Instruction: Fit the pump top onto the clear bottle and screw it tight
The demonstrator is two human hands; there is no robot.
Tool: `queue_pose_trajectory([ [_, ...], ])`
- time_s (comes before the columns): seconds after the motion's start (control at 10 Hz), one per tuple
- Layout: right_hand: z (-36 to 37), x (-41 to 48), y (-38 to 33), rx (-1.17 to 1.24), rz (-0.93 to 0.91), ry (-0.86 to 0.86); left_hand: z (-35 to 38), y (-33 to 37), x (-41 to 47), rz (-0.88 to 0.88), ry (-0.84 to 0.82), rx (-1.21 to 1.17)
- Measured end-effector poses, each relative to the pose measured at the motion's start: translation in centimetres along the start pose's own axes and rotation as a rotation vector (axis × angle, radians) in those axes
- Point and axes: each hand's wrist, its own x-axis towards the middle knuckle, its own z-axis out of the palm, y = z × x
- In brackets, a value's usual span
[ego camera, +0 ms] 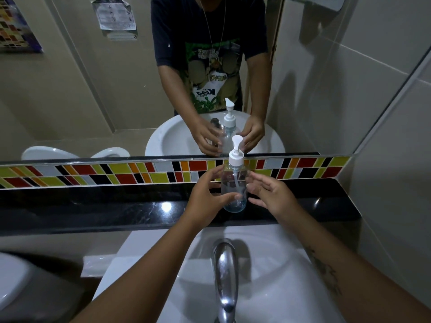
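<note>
A clear bottle [234, 190] stands upright on the black ledge [116, 206] behind the sink, with the white pump top [236, 153] sitting on its neck and its tube inside. My left hand [207, 194] is on the bottle's left side, thumb and fingertips touching its lower body. My right hand [270, 194] hovers just right of the bottle with fingers spread, apart from the glass. The mirror above repeats bottle, pump and both hands.
A chrome tap [225, 276] rises from the white sink [279, 264] right below my forearms. A band of coloured tiles [116, 173] and the mirror [93, 89] stand behind the ledge. A tiled wall [384, 159] closes the right side. A toilet [11, 283] sits at lower left.
</note>
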Motion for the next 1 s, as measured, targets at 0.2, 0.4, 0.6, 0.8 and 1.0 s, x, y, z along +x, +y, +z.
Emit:
queue_pose_trajectory([
  [0.2,2.1,0.7,1.3,0.019,0.009,0.023,-1.2,-1.1,-0.7,-0.005,0.06,0.004],
  [0.4,3.4,2.7,2.2,0.012,-0.023,-0.033,-1.8,-1.9,-0.1,0.016,0.152,0.013],
  [0.6,4.4,3.4,3.1,0.025,-0.041,0.01,-1.4,-2.6,0.4,0.025,0.202,0.018],
  [0.8,5.0,3.2,4.0,-0.005,-0.09,0.06,-0.4,-3.3,0.4,0.015,0.241,-0.005],
  [1.0,5.0,3.0,4.0,-0.204,-0.093,0.115,-1.0,-4.6,-0.6,-0.018,0.265,0.11],
])
